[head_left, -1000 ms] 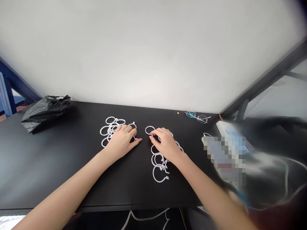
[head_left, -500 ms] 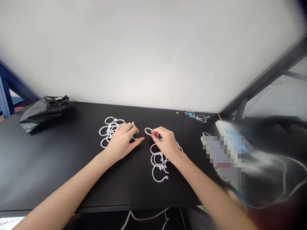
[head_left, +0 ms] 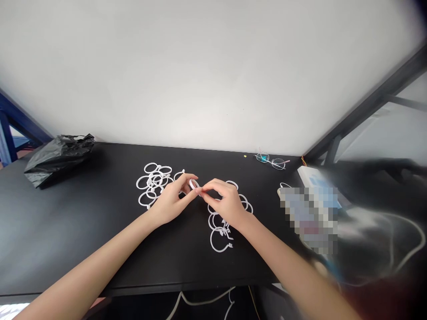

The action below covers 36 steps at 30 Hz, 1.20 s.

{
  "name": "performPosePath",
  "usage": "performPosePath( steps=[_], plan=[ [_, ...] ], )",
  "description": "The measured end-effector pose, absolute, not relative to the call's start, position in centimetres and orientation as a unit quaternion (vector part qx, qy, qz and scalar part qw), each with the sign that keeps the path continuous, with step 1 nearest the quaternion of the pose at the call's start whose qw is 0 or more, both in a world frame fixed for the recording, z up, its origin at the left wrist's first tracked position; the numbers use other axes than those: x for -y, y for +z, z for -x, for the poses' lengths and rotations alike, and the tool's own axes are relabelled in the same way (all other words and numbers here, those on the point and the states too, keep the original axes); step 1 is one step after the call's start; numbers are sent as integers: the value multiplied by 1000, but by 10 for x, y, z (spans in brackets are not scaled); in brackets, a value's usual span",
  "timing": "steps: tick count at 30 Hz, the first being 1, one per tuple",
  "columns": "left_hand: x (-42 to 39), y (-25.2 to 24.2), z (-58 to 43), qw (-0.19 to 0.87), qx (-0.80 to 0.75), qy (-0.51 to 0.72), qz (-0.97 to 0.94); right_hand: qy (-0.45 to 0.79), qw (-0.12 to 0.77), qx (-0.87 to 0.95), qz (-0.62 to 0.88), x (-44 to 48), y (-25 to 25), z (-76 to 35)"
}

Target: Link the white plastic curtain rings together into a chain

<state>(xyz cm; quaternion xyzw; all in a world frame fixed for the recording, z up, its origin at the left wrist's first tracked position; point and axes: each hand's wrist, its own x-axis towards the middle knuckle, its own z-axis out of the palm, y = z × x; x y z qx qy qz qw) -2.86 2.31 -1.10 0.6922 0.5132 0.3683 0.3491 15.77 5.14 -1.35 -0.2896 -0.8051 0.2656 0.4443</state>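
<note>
White ring (head_left: 193, 183) between the fingers (head_left: 213, 184)

The rings (head_left: 150, 180) are white, the table (head_left: 150, 253) and bag (head_left: 62, 156) black, the wall (head_left: 200, 80) pale grey.

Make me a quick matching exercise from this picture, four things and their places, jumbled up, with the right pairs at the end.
1. Plastic bag
2. Glasses
3. Single ring
4. Other rings

A. Between the left hand and right hand
B. In two clusters on the table
C. Left of both hands
D. Right of both hands, near the wall

Pairs: 1-C, 2-D, 3-A, 4-B
</note>
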Motion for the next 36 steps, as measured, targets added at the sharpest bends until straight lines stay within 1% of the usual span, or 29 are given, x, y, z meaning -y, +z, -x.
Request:
performPosePath(
  steps=[3, 14, 20, 26, 36],
  plan=[
    [-24, -10, 28, 380, -504, 390, -670, 266, 451, 805, 278, -50, -12, -157],
    [-24, -9, 30, 382, -492, 438, -648, 300, 417, 794, 326, -46, -3, -159],
    [-23, -6, 30, 377, -492, 422, -662, 296, 428, 794, 313, -46, -3, -158],
    [-21, -5, 28, 358, -480, 402, -693, 285, 419, 811, 292, -46, -8, -158],
    [-20, -6, 28, 357, -482, 374, -707, 293, 409, 826, 255, -46, -10, -159]
  ],
)
